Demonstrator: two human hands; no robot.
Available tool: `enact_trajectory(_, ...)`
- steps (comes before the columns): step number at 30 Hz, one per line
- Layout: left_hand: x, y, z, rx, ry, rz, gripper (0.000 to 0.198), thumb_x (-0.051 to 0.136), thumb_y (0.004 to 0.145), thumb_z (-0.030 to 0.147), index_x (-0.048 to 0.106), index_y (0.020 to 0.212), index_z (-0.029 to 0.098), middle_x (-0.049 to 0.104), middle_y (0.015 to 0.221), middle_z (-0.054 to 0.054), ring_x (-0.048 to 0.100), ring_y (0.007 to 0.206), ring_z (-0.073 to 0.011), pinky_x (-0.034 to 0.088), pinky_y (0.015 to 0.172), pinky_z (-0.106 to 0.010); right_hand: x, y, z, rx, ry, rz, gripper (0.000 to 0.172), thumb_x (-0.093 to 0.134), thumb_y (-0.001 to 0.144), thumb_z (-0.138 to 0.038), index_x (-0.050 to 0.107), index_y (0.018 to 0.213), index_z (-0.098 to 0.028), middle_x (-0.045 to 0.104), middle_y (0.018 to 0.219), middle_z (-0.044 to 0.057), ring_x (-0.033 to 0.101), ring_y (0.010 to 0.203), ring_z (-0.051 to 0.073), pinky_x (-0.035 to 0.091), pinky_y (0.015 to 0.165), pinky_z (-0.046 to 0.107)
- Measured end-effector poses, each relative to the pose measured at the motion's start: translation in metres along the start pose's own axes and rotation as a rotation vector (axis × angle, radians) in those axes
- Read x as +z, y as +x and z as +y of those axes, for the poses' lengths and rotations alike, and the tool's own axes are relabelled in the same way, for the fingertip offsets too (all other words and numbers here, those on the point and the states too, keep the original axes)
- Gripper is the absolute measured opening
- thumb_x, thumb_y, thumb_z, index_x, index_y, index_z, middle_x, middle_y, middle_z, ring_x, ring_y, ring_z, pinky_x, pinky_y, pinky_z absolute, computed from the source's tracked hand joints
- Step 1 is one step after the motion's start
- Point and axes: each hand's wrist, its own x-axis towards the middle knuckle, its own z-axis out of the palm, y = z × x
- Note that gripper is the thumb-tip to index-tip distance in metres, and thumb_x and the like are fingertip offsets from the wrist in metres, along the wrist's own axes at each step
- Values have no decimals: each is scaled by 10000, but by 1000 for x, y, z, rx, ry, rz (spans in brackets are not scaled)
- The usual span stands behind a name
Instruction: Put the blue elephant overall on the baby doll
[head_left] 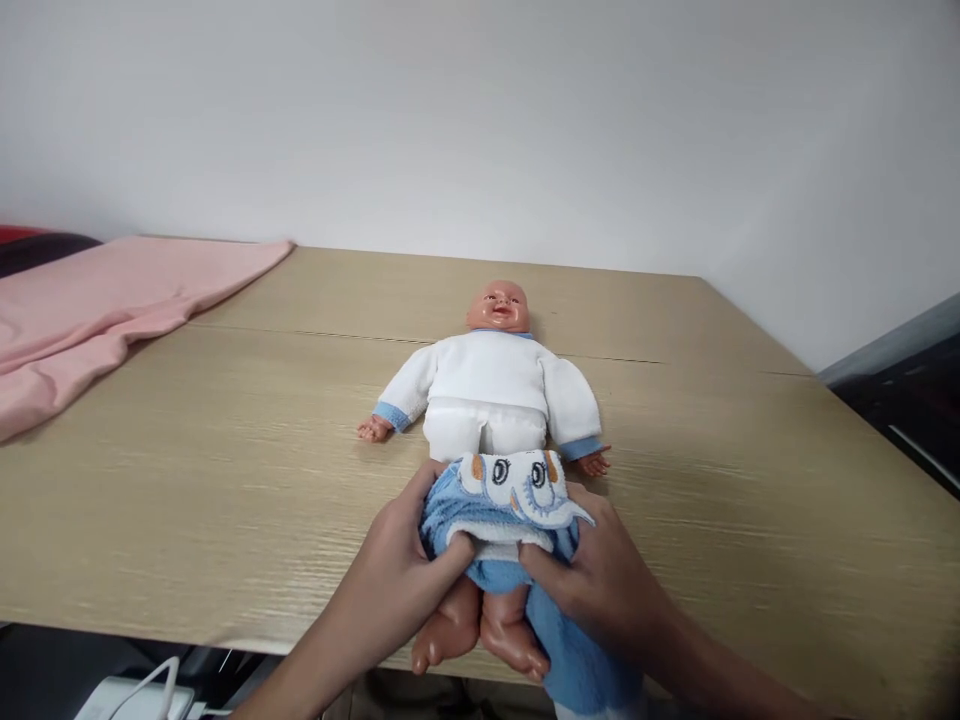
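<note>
A baby doll (491, 385) lies on its back on the wooden table (225, 480), head away from me, wearing a white top with blue cuffs. Blue trousers (510, 500) with an embroidered elephant patch are bunched around its hips and thighs. My left hand (401, 575) grips the left side of the trousers' waistband, fingers curled into the cloth. My right hand (596, 575) pinches the right side in the same way. The doll's bare feet (480, 640) stick out between my wrists at the table's front edge.
A pink cloth (97, 310) lies spread over the far left of the table. A white wall stands behind. A white device with a cable (142, 695) sits below the table's front edge at the left. Dark furniture (907, 390) shows at the right.
</note>
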Motion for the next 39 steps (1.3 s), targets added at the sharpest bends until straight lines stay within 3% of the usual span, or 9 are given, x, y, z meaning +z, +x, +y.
enact_trajectory(6,-2,16,-1,-12,15,-42,415,654,938,218,644,1353,232,778,1097,-9,711,1027,-261,527,879,-331,-3,15,7,0,79,-31,65,638,824,-174,625,800,-233,703,762,-16,622,711,192,504,702,327)
enact_trajectory(9,-2,26,-2,-8,8,-43,439,670,943,234,650,1381,230,792,1187,-31,717,1080,-275,524,885,-342,-3,24,18,-85,21,13,132,622,846,-158,701,936,-215,769,983,44,705,918,247,567,889,395)
enact_trajectory(12,-1,37,1,7,15,-55,421,671,951,251,673,1370,208,805,1176,-49,725,1046,-277,533,887,-356,-5,36,30,-245,-102,117,176,640,853,-177,752,984,-213,747,1232,118,665,1215,335,515,1093,503)
enact_trajectory(16,-1,42,9,63,74,-53,357,657,936,237,728,1283,191,811,1191,-67,722,1110,-303,541,977,-393,-13,45,31,-305,-184,151,55,656,846,-176,681,853,-225,724,994,82,655,1019,304,517,922,445)
enact_trajectory(19,-4,30,12,49,57,-13,355,680,940,266,734,1284,197,808,1200,-79,714,1203,-333,552,1010,-400,-22,39,12,-248,-223,91,83,675,843,-191,623,790,-227,682,838,39,641,842,253,471,793,386)
enact_trajectory(24,-10,-8,12,-75,-54,-35,421,720,980,341,710,1394,264,812,1095,-39,736,1105,-309,577,867,-322,-25,11,-22,-167,-230,-187,193,716,897,-253,627,728,-227,727,755,15,651,695,205,414,687,353)
enact_trajectory(29,-7,-36,-4,-149,-11,-76,469,731,1000,368,664,1459,297,795,1282,-52,722,1168,-314,575,952,-345,-13,-12,-22,-113,-233,-292,66,786,891,-287,759,918,-234,831,928,51,762,838,283,521,776,408)
enact_trajectory(34,-7,-39,-18,-165,86,-91,474,705,982,320,633,1446,259,807,1115,-61,742,1137,-344,580,925,-388,-1,-16,-17,-169,-340,-313,224,784,918,-237,794,1141,-211,826,1178,122,732,1174,388,588,1032,555)
enact_trajectory(39,-10,-35,-20,-108,277,-160,429,663,980,312,598,1394,220,784,1219,-123,728,1151,-381,545,1005,-499,7,-15,-15,-170,-444,-285,281,785,900,-197,770,1179,-177,769,1244,175,690,1219,405,604,1084,598)
